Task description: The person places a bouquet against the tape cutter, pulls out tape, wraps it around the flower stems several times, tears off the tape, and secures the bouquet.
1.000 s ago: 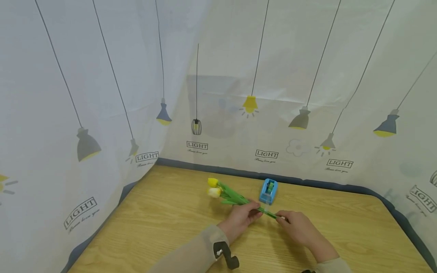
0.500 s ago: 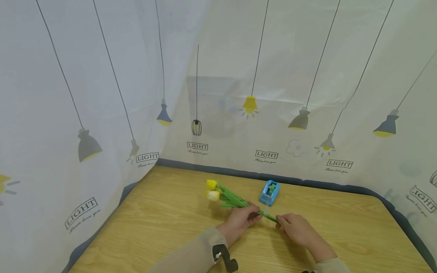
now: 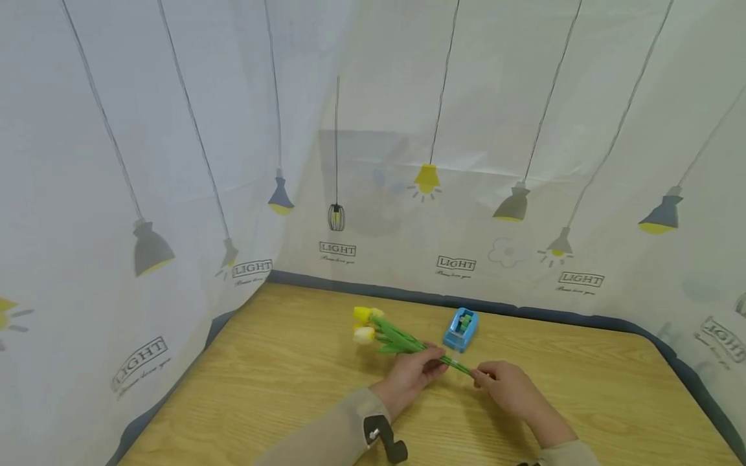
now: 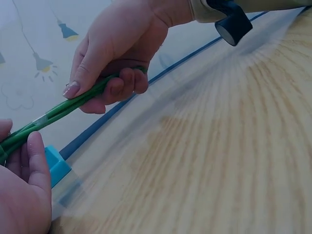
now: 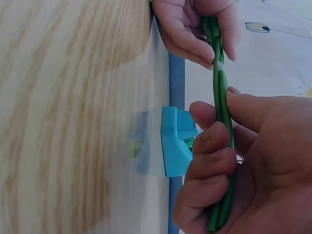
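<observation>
Yellow and pale tulips (image 3: 398,339) slant over the wood-grain table (image 3: 280,362), blooms toward the far left and green stems running down to the right. The left hand (image 3: 410,377) holds the stems below the leaves, thumb and fingers closed round them; the right hand (image 3: 507,388) clasps them near their lower ends. Between the hands, a translucent piece of tape (image 5: 221,66) lies against the stems. Just beyond stands a blue tape dispenser (image 3: 461,331) with a green core

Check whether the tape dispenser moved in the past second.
Yes, slightly: the tape dispenser shifted rightward in head view, judged by the printed label above.
</observation>
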### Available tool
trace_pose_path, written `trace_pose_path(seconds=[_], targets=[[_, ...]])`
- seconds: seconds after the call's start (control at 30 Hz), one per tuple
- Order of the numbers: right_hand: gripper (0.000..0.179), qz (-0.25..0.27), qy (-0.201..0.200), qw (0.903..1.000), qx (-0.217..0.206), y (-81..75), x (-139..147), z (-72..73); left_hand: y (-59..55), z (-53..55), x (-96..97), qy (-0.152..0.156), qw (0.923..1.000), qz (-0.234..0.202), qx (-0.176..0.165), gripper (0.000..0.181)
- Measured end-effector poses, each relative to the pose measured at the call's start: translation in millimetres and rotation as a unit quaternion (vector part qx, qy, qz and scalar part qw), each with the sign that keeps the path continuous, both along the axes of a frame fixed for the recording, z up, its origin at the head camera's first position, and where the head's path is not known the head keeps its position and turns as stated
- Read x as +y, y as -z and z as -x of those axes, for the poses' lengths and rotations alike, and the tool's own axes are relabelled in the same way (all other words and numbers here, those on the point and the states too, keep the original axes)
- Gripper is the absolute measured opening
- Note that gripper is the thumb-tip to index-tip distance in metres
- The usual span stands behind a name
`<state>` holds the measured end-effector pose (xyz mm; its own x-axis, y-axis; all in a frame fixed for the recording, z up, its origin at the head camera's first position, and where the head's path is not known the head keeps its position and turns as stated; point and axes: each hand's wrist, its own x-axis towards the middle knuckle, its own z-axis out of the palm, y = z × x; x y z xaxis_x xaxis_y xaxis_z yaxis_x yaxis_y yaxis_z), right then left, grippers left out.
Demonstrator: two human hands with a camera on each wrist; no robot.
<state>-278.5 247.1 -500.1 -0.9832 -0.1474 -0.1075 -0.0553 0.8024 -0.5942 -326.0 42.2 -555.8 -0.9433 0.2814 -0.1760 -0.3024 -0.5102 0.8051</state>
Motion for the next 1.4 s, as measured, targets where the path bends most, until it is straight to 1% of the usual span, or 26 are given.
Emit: trace_pose_path(seconds=[0.13,0.23,0.37,0.5,0.7,0.83,0.93,1.07,1.17,1.2,1.3,1.4], targets=[[0.022,0.004,0.009,0.9999,0.010,2.1,-1,-0.7,0.5,3.1,1.6,-0.001,1.0000,-0.004,-0.003,0.010],[0.024,0.010,0.008,0.9999,0.010,3.6,-2,-2.4,0.2,4.1,2.5,-0.015,0.9999,-0.005,-0.007,0.010],[0.025,0.009,0.003,0.9998,0.019,4.6,-5,-4.6,0.8,5.1,4.1,-0.029,0.9995,-0.007,-0.009,0.006],[0.025,-0.010,0.001,0.9993,0.036,5.2,-8,-5.3,1.4,6.4,4.6,-0.036,0.9992,-0.004,-0.017,0.009],[0.023,-0.056,-0.027,0.9940,0.090,6.1,-10,-7.0,0.4,6.2,6.0,-0.043,0.9988,0.006,-0.023,0.008],[0.026,-0.068,-0.037,0.9925,0.095,6.7,-8,-6.6,-0.6,5.6,7.3,-0.046,0.9985,0.016,-0.026,0.010],[0.027,-0.065,-0.046,0.9928,0.090,7.5,-6,-6.0,-1.7,5.0,7.4,-0.043,0.9985,0.022,-0.026,0.015],[0.024,-0.028,-0.067,0.9963,0.046,8.8,-3,-5.8,-2.8,3.7,5.4,-0.031,0.9988,0.025,-0.028,0.017],[0.023,0.008,-0.085,0.9963,0.006,9.7,-2,-5.0,-4.2,2.2,3.9,-0.025,0.9990,0.026,-0.028,0.017],[0.023,0.016,-0.090,0.9958,-0.001,9.8,-1,-4.7,-4.8,1.6,3.6,-0.024,0.9990,0.025,-0.027,0.017],[0.024,0.032,-0.097,0.9947,-0.013,10.2,-1,-4.2,-5.9,0.6,2.4,-0.018,0.9994,0.023,-0.021,0.017],[0.024,0.042,-0.092,0.9947,-0.013,10.9,0,-4.5,-5.5,0.4,1.3,-0.008,0.9998,0.015,-0.014,0.018]])
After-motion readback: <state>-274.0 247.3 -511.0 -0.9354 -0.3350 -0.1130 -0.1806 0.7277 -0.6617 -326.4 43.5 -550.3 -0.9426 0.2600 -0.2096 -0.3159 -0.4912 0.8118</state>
